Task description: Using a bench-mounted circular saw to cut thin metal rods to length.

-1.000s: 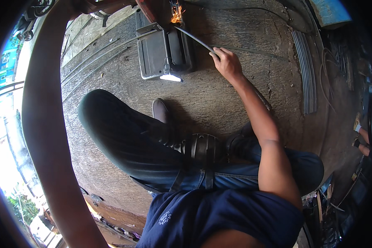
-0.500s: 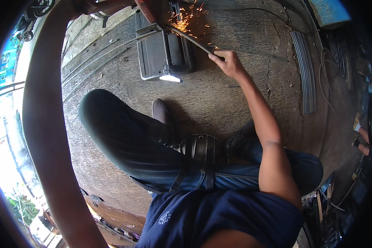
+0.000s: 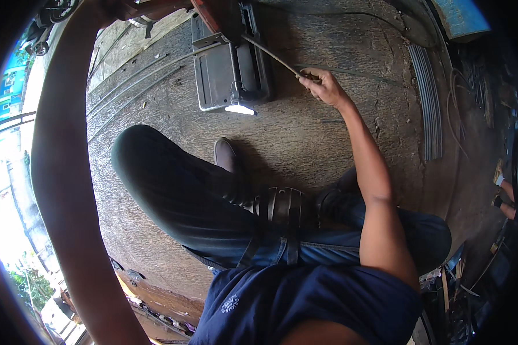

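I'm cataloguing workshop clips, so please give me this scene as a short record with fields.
Right hand: fingers closed on the near end of a metal rod
Rod: slants up and leftward; far end by the saw's red guard
Left arm: forearm stretches to the upper edge; grip there unclear
Machine: floor-standing cut-off saw with a dark base
Floor: rough, brown; ridged grey metal strip to the right
Wearer: seated low, dark blue jeans
Others: someone's lower legs at the right edge
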Demonstrator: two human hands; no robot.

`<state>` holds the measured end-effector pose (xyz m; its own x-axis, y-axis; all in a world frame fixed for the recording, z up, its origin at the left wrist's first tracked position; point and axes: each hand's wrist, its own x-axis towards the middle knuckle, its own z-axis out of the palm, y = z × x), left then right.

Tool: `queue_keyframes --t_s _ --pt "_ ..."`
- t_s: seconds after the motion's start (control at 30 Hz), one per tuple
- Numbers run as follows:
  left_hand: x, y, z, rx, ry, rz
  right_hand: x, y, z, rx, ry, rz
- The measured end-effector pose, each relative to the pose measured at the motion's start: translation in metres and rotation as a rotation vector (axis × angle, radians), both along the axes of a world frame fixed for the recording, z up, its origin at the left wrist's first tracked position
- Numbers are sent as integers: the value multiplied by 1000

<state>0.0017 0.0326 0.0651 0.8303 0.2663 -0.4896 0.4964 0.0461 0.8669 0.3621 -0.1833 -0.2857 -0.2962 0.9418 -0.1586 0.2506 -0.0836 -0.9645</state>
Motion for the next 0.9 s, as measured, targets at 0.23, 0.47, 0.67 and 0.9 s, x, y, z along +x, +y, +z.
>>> queue_keyframes --t_s 0.23,0.47,0.67,0.9 --pt "16 -23 -50 605 -276 261 0 6 -16 37 20 -62" --pt "32 -36 -45 595 -37 460 -6 13 -23 66 -108 -80" --pt "32 -38 -40 292 -158 518 -15 14 -26 112 -189 -84" --pt "30 -34 -43 378 -258 372 -18 13 -26 218 -226 -83"
